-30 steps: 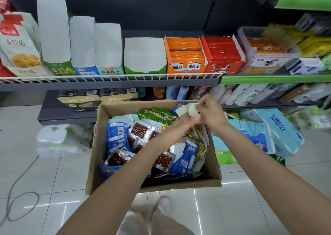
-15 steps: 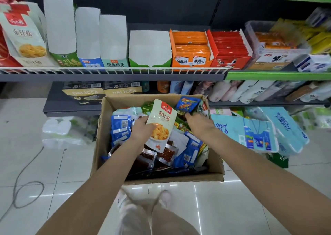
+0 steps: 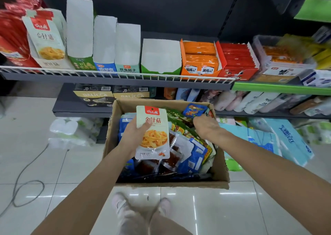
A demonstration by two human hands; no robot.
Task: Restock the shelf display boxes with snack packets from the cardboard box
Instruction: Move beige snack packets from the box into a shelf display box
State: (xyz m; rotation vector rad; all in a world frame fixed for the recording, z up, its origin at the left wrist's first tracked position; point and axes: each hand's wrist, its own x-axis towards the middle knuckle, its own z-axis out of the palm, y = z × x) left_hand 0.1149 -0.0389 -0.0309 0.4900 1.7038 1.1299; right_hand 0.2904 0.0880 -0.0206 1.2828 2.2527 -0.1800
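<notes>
Head view shows a person standing over a cardboard box [image 3: 220, 173] on the floor, just under a shelf [image 3: 114, 79].

The left hand [image 3: 133, 138] holds one packet [image 3: 152, 132] up above the box. It is a pale pouch with yellow mushroom strips in the picture. The thumb lies across the front near the top, and the other fingers curl round behind it, so I cannot see them. The packet sits flat in the hand, and its bottom end sticks out free.

I think the packet is light, thin and bendy. Its skin looks shiny, so it could slip. A grip across the middle, front and back, should keep it from flopping. A hard squeeze could crush the food inside.

The right hand [image 3: 206, 127] reaches into the far right corner of the box. Its fingers point down among the green and blue packets [image 3: 194, 110]. I cannot tell if they hold one.

Up on the shelf, at the left, stands a display box [image 3: 47, 55] with the same picture. The packet likely goes there.
</notes>
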